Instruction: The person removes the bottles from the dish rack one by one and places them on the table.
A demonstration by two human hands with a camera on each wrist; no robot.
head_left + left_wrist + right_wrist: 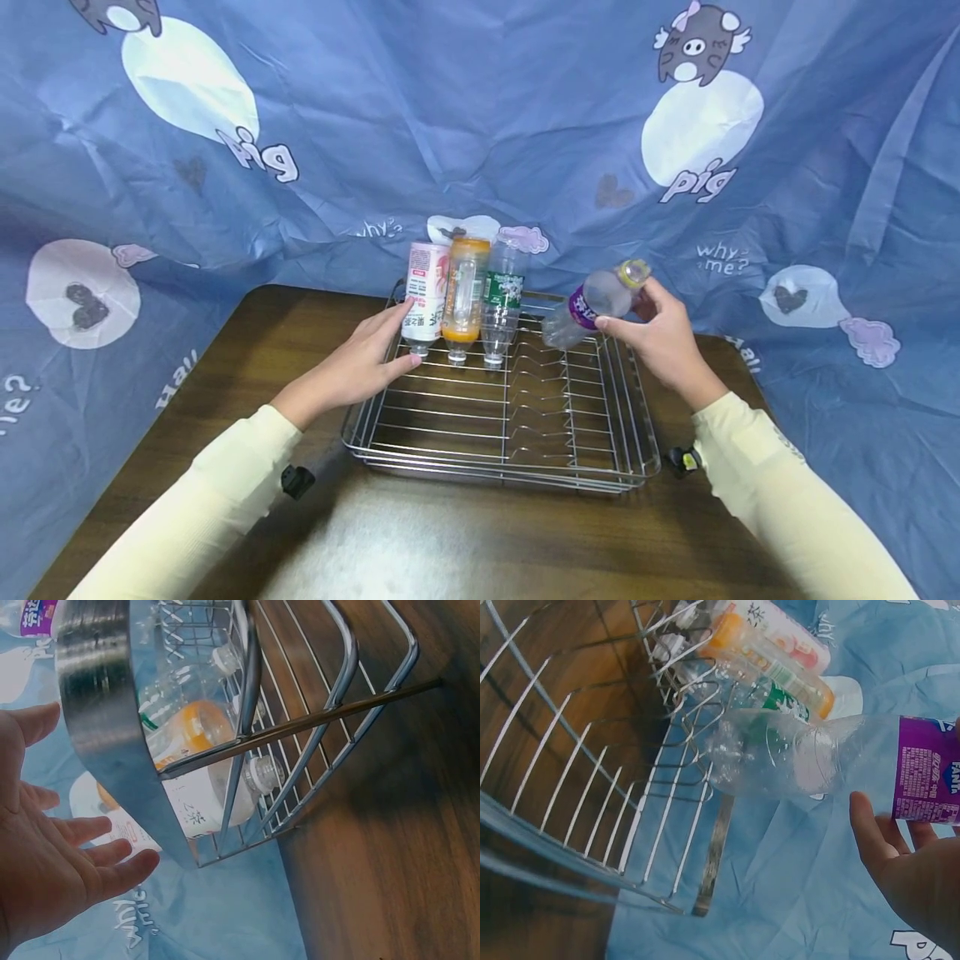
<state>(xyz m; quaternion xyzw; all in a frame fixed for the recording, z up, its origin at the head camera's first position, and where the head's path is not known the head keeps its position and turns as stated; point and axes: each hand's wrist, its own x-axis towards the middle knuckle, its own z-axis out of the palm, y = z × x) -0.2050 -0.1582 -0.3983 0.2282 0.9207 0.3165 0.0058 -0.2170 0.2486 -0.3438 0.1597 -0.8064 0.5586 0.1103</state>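
The purple-labelled bottle [588,302] is slanting over the back of the wire rack [504,476], the right hand [667,346] pinching it between thumb and fingers. It's being placed, I'd guess; the next move is probably calling for lowering it beside the green-labelled bottle [503,290]. The left hand [358,357] is hovering near the white bottle [424,315], fingers spread.

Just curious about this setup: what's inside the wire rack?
The wire rack holds a pink-white bottle, an orange bottle and a green-labelled bottle; the right hand holds a purple-labelled bottle. In the head view, the first two cover wires behind, which cannot be seen.
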